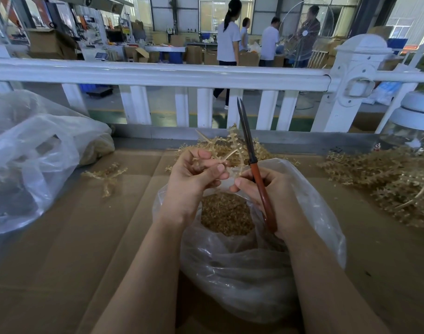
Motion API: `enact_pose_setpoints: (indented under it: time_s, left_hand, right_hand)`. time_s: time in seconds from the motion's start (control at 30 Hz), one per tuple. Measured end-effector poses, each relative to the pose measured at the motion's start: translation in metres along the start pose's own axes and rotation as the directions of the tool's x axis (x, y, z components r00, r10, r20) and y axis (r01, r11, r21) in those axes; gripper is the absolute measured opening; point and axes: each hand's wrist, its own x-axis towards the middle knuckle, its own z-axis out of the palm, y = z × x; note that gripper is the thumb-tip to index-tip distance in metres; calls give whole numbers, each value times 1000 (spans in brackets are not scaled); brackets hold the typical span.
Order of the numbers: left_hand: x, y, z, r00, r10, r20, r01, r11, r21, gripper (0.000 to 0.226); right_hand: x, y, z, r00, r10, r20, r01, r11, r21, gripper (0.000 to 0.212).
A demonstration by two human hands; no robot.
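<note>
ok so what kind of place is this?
Likely a factory or packing workshop. Cardboard cartons are stacked at the back where people stand at benches, and up front the left hand holds a golden sprig while the right hand grips scissors over a clear bag of golden bits.

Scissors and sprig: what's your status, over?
Left hand pinches golden sprig. Right hand grips scissors, blades upward. Open bag of clippings beneath. Nothing blocking.

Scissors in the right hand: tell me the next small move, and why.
Probably tip the scissors down and open the blades at the stem of the sprig. The right hand holds them pointing up, blades nearly closed, while the left hand pinches the sprig over the open plastic bag of cut bits, so clippings would drop in.
</note>
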Motion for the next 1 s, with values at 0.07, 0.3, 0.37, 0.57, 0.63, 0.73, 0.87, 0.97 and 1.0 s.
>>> enact_pose_setpoints:
  time_s: [0.07,0.3,0.37,0.57,0.63,0.73,0.87,0.97,1.0]
  left_hand:
    - [0,0,0,1000,16,-10,-16,1000,-1,30]
    - [2,5,-1,986,43,-164,-53,997,-58,27]
    - [3,7,-4,964,5,-267,-52,984,-169,27]
    - [5,12,-36,852,-185,-489,-158,800,-579,24]
    - [7,15,-45,806,-225,-547,-217,747,-628,12]
    - [5,16,-57,755,-293,-587,-315,622,-716,14]
    - [1,22,-67,771,-331,-544,-378,450,-809,21]
    - [0,26,-65,779,-296,-552,-401,442,-803,61]
    - [1,26,-66,767,-310,-561,-402,449,-798,69]
  right_hand:
    - [0,-1,1,1000,10,-14,-10,999,36,6]
    - [3,3,-5,999,-1,-44,3,999,42,8]
    - [4,6,-7,998,2,-58,2,998,68,7]
    - [7,12,-10,995,-17,-96,19,1000,22,6]
    - [7,12,-10,995,-20,-97,22,1000,13,8]
    - [6,12,-10,995,-25,-100,26,1000,6,7]
    - [6,12,-10,994,-35,-106,35,999,-8,7]
    - [7,13,-10,992,-33,-119,30,999,-23,7]
    - [7,13,-10,992,-32,-123,29,999,-25,7]
